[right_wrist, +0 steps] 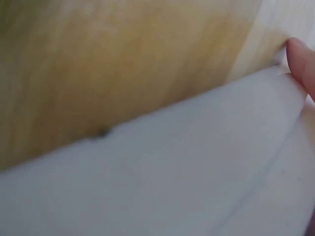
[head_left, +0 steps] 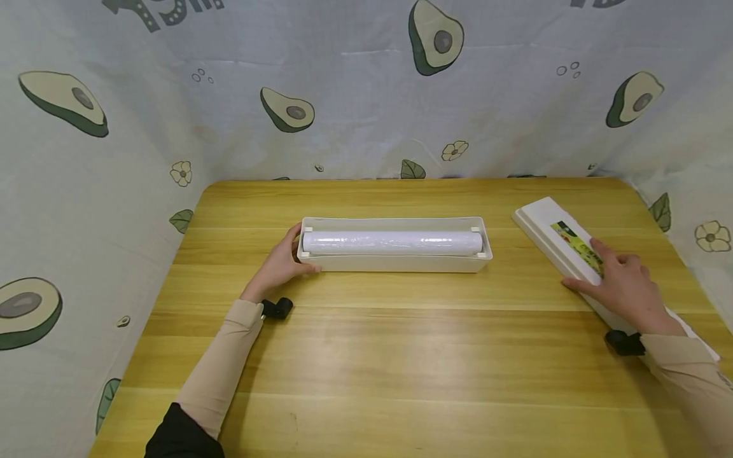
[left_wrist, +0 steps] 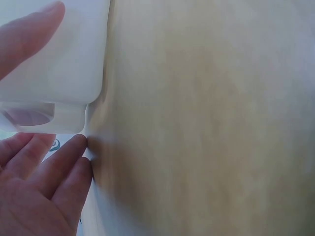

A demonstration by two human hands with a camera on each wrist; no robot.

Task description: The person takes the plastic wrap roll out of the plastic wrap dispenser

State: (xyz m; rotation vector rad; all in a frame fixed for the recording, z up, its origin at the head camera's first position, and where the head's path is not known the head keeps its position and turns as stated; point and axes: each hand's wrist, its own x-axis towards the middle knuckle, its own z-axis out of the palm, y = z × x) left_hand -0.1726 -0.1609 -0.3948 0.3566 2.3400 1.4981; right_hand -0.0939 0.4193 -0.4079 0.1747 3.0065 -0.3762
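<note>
A long white box sits at the middle of the table with its top open. Inside it lies a roll of clear plastic wrap running nearly its full length. My left hand grips the box's left end, thumb at the front and fingers round the back corner. In the left wrist view the box's end lies between thumb and fingers. To the right, my right hand holds a long white lid with a green and yellow label, its thumb along the near edge. The lid slants across the table's right side.
The wooden table has its far edge against a hanging cloth printed with avocados, which also covers both sides. Black wrist cameras are strapped at the cuffs.
</note>
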